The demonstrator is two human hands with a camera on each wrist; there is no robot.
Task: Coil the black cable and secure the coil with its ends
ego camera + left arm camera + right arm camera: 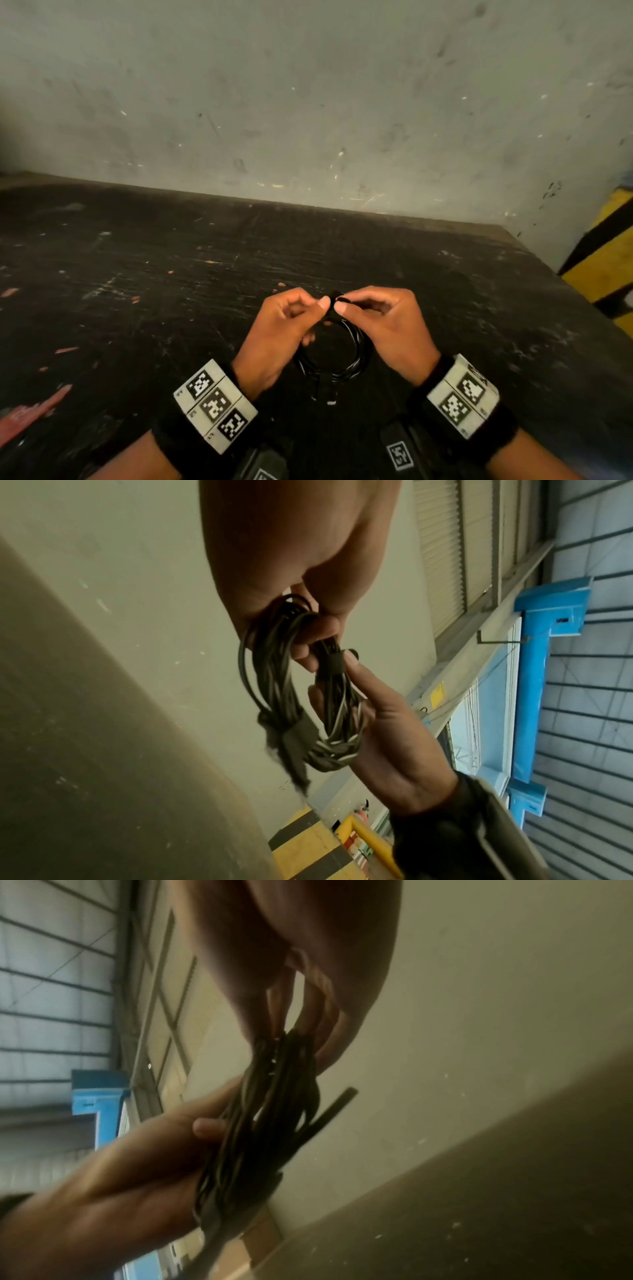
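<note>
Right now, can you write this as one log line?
black cable: coiled | left hand: pinching coil top | right hand: pinching coil top | table: below

- dark, scratched black worktop (pixel 171 274) with pale scuffs and reddish flecks; red paint smear at its near left edge (pixel 30 414)
- grey-green plaster wall (pixel 308 102) right behind it, marked and chipped
- yellow-and-black striped hazard barrier (pixel 603 253) at far right
- left wrist view: blue painted steel column (pixel 534 696); corrugated grey metal cladding (pixel 589 723); louvred panel (pixel 441 547) high up; daylight through window (pixel 462 723)
</note>
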